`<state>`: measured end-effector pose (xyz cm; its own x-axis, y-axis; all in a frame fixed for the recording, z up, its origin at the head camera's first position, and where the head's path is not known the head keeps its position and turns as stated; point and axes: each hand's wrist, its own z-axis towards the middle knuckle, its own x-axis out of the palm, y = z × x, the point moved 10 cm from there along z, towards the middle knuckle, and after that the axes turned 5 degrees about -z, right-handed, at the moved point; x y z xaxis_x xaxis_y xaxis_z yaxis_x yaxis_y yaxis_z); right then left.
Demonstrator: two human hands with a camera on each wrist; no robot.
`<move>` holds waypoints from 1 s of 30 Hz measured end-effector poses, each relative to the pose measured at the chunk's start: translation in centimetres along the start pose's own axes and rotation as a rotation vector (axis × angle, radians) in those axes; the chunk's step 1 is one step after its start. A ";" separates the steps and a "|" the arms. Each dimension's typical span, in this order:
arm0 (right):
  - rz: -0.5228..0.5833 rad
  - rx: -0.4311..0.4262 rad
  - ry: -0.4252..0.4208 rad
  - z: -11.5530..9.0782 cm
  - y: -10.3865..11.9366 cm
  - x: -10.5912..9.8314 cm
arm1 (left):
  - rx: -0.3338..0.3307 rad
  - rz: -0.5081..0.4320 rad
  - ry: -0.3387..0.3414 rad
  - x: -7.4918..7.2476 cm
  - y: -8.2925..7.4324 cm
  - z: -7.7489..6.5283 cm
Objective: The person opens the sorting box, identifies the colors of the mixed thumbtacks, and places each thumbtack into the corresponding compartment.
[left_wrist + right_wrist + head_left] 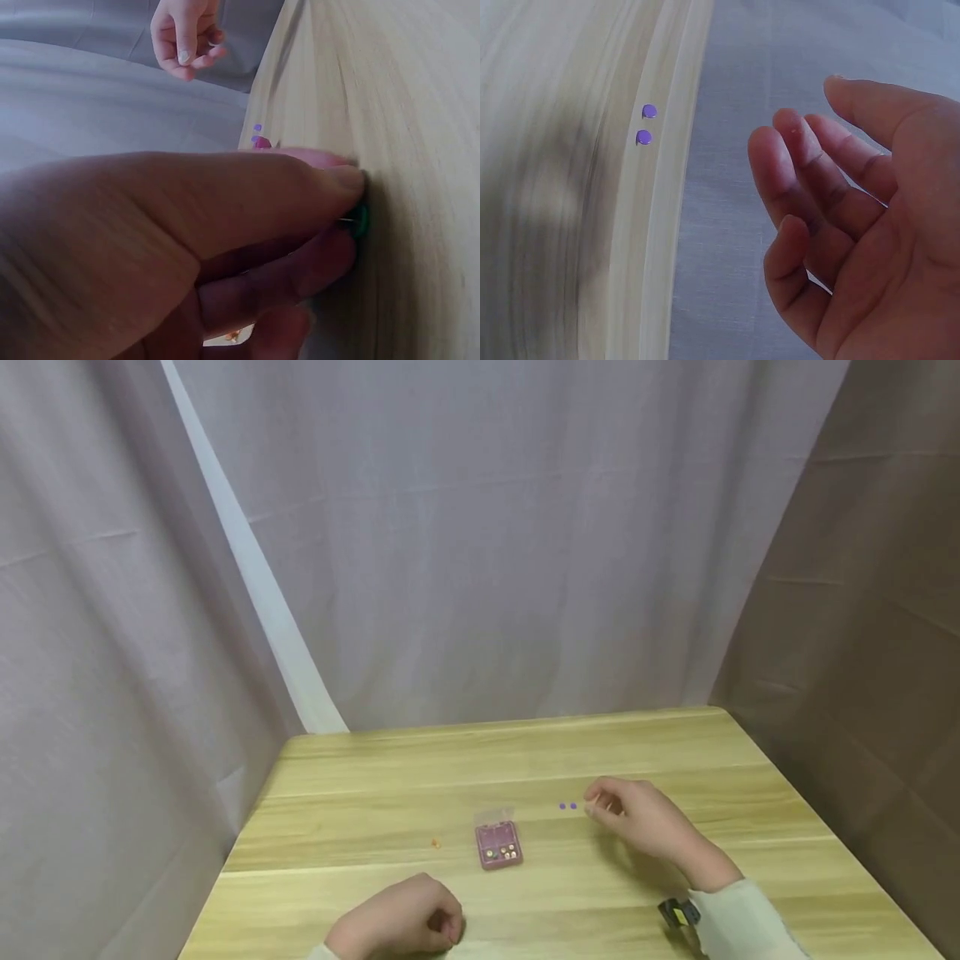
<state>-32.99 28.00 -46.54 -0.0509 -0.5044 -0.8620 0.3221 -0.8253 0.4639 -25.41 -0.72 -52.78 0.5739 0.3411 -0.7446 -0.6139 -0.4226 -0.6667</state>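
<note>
My left hand [401,914] is low over the table's near side, fingers curled. In the left wrist view its thumb and fingertips pinch a small green thumbtack [361,222], mostly hidden, with a thin shiny line beside it. My right hand [645,817] hovers over the table, fingers loosely bent and holding nothing; its palm side shows in the right wrist view. Just left of its fingertips, two purple round-headed thumbtacks [646,124] lie side by side on the wood, apart from the hand. Between the hands sits a small purple-pink box [498,845] with several gold-coloured round pieces.
A clear lid [493,816] stands open at the box's far side. Small orange pieces [436,843] lie left of the box. The wooden table [360,785] is bordered by grey curtains [480,568]. A black device [678,912] is strapped at my right wrist.
</note>
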 end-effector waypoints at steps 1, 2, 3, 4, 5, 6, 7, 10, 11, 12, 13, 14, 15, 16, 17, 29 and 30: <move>-0.007 0.002 -0.002 -0.1 -0.1 0.0 | 0.007 0.007 -0.005 0.1 0.0 0.1; -0.013 0.010 -0.006 -0.2 -0.2 -0.1 | 0.011 0.014 -0.013 0.0 0.0 0.3; -0.022 0.012 -0.012 -0.2 -0.3 -0.2 | 0.014 0.021 -0.021 -0.1 0.0 0.6; -0.031 0.017 -0.019 -0.2 -0.4 -0.4 | 0.014 0.027 -0.027 -0.2 0.0 0.8; -0.036 0.019 -0.028 -0.2 -0.4 -0.6 | 0.013 0.032 -0.032 -0.3 0.0 1.1; -0.040 0.022 -0.035 -0.2 -0.4 -0.7 | 0.011 0.040 -0.039 -0.5 0.0 1.3; -0.045 0.024 -0.039 -0.2 -0.4 -0.9 | 0.014 0.054 -0.048 -0.7 -0.1 1.5; -0.040 0.028 -0.042 -0.3 -0.3 -1.0 | 0.004 0.070 -0.076 -1.1 -0.1 2.0; -0.039 0.025 -0.039 -0.4 -0.3 -1.1 | -0.003 0.077 -0.095 -1.3 0.0 2.2; -0.040 0.022 -0.038 -0.4 -0.2 -1.1 | -0.007 0.091 -0.125 -1.6 0.0 2.4; -0.041 0.022 -0.038 -0.3 -0.2 -1.1 | -0.017 0.098 -0.159 -2.0 0.1 2.7; -0.040 0.024 -0.038 -0.3 -0.3 -1.1 | -0.032 0.097 -0.194 -2.4 0.3 3.0; -0.040 0.025 -0.039 -0.3 -0.3 -1.0 | -0.043 0.096 -0.234 -2.8 0.5 3.4; -0.039 0.025 -0.039 -0.3 -0.3 -1.0 | -0.058 0.094 -0.272 -3.2 0.7 3.7; -0.038 0.026 -0.039 -0.2 -0.4 -0.9 | -0.075 0.096 -0.306 -3.6 1.0 4.1; -0.028 0.036 -0.030 -0.6 -0.9 0.0 | -0.107 0.183 -0.373 -3.8 3.2 8.8; -0.031 0.032 -0.037 -0.5 -0.9 0.0 | -0.109 0.176 -0.381 -3.9 3.2 9.1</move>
<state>-32.80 28.93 -47.05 -0.0951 -0.4870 -0.8682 0.2897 -0.8480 0.4439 -34.55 4.22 -52.29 0.2122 0.5330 -0.8191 -0.6118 -0.5812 -0.5367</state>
